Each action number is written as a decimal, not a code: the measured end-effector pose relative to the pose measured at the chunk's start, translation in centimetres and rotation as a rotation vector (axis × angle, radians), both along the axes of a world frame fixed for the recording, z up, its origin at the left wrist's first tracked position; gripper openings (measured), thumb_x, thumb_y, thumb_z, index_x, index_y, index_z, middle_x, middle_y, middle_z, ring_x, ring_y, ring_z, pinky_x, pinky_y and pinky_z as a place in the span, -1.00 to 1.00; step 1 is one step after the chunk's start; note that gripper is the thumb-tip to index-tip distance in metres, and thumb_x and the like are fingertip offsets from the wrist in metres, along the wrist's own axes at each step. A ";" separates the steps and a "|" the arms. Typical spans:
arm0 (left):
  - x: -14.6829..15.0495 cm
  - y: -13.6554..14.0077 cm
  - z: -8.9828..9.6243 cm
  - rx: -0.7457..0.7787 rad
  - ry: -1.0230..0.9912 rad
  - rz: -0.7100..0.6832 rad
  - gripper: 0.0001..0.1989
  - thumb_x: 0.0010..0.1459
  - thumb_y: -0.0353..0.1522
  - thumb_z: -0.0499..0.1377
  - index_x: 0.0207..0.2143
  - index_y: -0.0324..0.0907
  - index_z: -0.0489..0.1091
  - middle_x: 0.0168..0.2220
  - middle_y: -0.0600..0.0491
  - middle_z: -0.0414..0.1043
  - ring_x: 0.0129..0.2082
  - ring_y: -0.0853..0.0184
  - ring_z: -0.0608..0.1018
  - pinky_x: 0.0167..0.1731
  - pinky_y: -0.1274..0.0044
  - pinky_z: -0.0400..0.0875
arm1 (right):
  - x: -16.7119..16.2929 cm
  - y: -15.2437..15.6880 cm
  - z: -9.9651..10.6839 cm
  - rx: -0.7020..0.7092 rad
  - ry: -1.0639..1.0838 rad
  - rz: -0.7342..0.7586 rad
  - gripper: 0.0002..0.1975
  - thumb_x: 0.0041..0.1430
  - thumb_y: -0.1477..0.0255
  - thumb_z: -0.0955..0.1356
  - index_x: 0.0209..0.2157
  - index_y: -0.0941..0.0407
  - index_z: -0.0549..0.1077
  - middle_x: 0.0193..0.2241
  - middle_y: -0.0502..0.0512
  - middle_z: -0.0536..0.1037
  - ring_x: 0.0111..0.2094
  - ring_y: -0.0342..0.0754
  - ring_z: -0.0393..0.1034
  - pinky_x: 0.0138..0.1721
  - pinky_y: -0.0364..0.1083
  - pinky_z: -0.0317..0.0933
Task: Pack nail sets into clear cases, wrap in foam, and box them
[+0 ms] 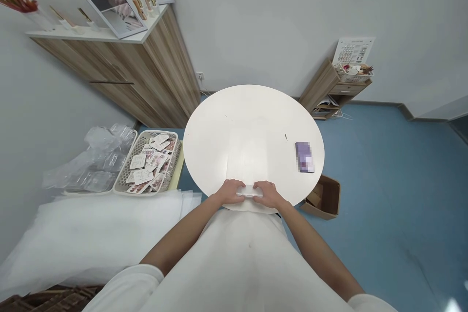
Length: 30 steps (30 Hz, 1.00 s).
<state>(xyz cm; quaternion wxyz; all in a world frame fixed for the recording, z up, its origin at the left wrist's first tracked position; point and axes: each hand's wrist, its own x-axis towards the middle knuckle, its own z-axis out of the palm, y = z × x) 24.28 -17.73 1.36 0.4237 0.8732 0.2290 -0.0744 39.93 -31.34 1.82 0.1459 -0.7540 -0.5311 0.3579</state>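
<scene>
Left hand (232, 191) and right hand (268, 194) both grip a small white bundle (249, 191), one at each end, just inside the near edge of the bench (208, 126), so if either of my grips slackened, I think it could twist loose or drop over that edge.

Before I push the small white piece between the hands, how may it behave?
The white piece is probably light, because it looks small beside the left hand and right hand. It may be slightly slippery, as its surface seems glossy. It is unlikely to roll away now, since both hands hold its ends.
</scene>
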 end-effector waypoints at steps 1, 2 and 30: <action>0.0 0.1 0.1 -0.028 -0.004 0.019 -0.64 -0.14 -0.29 0.13 -0.19 -0.07 0.36 -0.15 0.05 0.40 -0.11 0.18 0.37 -0.03 0.41 0.10 | 0.2 0.1 0.0 0.008 0.006 -0.020 -0.68 -0.05 0.24 0.30 -0.20 -0.01 0.35 -0.07 0.06 0.35 0.01 0.06 0.12 -0.01 0.08 -0.09; 0.0 0.3 0.2 -0.055 -0.013 0.041 -0.66 -0.11 -0.27 0.12 -0.20 -0.07 0.37 -0.12 0.06 0.38 -0.09 0.19 0.36 -0.03 0.42 0.11 | 0.5 0.3 0.0 0.013 0.016 -0.045 -0.69 -0.04 0.21 0.29 -0.21 -0.01 0.37 -0.02 0.06 0.31 0.04 0.07 0.08 0.01 0.10 -0.11; -0.4 4.4 -3.0 0.080 -0.022 0.666 -0.60 -0.01 -0.28 0.06 -0.09 -0.20 0.17 -0.25 -0.03 0.34 -0.29 0.31 0.43 -0.26 0.48 0.29 | 2.9 1.9 -3.4 0.130 -0.192 -0.517 -0.39 -0.08 0.43 0.24 0.08 0.12 0.05 -0.06 0.22 0.24 -0.04 0.09 0.16 -0.11 0.03 0.10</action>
